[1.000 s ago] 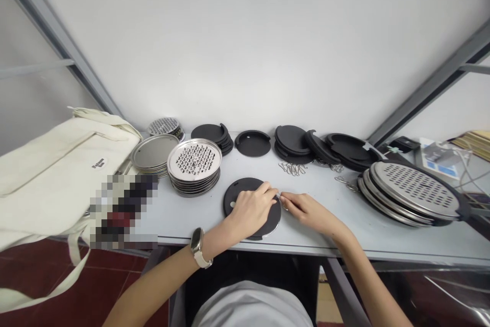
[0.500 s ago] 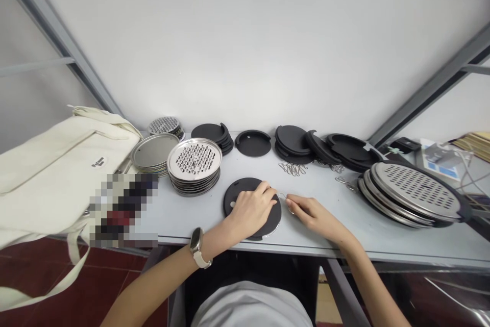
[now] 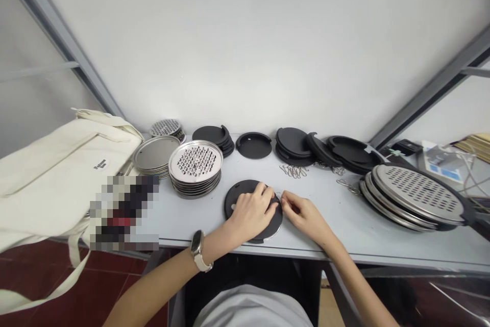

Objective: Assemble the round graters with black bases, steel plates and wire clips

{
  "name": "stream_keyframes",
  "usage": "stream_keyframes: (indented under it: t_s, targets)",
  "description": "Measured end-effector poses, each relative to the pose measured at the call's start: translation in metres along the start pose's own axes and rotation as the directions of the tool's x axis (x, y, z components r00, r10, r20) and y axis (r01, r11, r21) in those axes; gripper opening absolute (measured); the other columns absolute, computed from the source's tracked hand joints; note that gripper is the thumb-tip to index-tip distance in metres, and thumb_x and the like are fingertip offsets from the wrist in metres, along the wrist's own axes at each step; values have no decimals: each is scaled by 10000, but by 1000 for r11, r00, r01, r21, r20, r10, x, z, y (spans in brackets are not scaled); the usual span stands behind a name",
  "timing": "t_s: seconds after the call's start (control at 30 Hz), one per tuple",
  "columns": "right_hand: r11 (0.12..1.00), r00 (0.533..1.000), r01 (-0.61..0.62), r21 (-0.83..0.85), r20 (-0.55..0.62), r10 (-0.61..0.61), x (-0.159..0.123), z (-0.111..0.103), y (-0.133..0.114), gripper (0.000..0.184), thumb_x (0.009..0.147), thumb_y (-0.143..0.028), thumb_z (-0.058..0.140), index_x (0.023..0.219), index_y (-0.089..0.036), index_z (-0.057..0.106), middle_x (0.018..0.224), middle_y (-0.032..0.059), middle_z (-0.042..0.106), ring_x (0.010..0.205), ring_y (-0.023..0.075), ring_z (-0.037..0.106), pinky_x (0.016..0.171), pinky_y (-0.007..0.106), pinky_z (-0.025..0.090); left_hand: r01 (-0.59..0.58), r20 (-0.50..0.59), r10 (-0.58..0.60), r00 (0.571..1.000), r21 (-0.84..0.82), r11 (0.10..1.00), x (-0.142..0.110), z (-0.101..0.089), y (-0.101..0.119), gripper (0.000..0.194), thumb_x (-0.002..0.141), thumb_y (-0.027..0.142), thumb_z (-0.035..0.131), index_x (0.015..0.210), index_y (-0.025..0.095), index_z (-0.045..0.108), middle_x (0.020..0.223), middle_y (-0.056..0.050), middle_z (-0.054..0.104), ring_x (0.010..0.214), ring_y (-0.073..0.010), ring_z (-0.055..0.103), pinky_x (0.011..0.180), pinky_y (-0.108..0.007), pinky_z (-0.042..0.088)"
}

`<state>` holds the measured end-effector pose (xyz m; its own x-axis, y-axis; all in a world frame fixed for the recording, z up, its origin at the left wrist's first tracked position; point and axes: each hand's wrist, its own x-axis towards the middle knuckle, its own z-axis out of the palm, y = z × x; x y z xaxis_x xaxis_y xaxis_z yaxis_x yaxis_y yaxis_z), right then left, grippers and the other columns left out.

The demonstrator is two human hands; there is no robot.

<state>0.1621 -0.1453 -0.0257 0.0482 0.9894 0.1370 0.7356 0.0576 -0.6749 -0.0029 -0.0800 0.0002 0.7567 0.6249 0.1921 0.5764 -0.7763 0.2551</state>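
Note:
A round black plate [image 3: 238, 189] with a thin shiny rim at its lower right lies flat near the table's front edge. Across it rests my left hand [image 3: 250, 212], fingers curled at the plate's right side and holding it. My right hand [image 3: 304, 217] pinches a thin bent wire clip [image 3: 278, 195] right against that same edge. Most of the clip is hidden by the fingertips. Beyond my right hand is a small heap of similar wire clips [image 3: 294, 171].
Grater discs [image 3: 196, 161] are stacked at left, beside plain metal discs [image 3: 155, 152]. Along the wall sit black round plates [image 3: 253, 146] and black holders [image 3: 354, 152]. Slotted metal discs [image 3: 417, 189] pile up at right. A cream bag [image 3: 57, 169] fills the left end.
My right hand has moved left, bringing the wire clip up to the plate's right edge. My left hand stays on the plate, its fingers slightly shifted. The view has tilted a little.

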Motion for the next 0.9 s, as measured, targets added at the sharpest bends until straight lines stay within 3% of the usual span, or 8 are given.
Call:
stream_keyframes:
  t_s: [0.2, 0.43, 0.9]
  targets:
    - [996, 1000, 14, -85, 2, -14, 2, 0, -2, 302, 944, -328, 312, 675, -206, 377, 561, -43, 420, 514, 125, 420, 537, 246, 294, -1, 23, 1, 1000, 9, 1000, 0, -2, 1, 222, 948, 369, 375, 1045, 211, 495, 1029, -37, 522, 724, -176, 622, 610, -293, 470]
    - [996, 998, 41, -78, 42, -38, 1, -5, -2, 288, 944, -316, 318, 707, -206, 439, 579, -27, 478, 524, 134, 434, 531, 245, 315, -26, 65, 25, 998, 7, 1000, -1, -4, 1, 326, 963, 342, 332, 1269, 291, 434, 1088, -48, 494, 751, -162, 626, 653, -290, 487]
    - [994, 999, 8, -110, 43, -4, 0, -4, -8, 294, 941, -301, 311, 715, -201, 471, 601, -9, 531, 547, 149, 484, 543, 251, 327, -42, 66, 42, 997, -5, 999, -1, -7, 0, 324, 961, 312, 341, 1259, 305, 467, 1061, -36, 497, 719, -157, 621, 647, -300, 493]
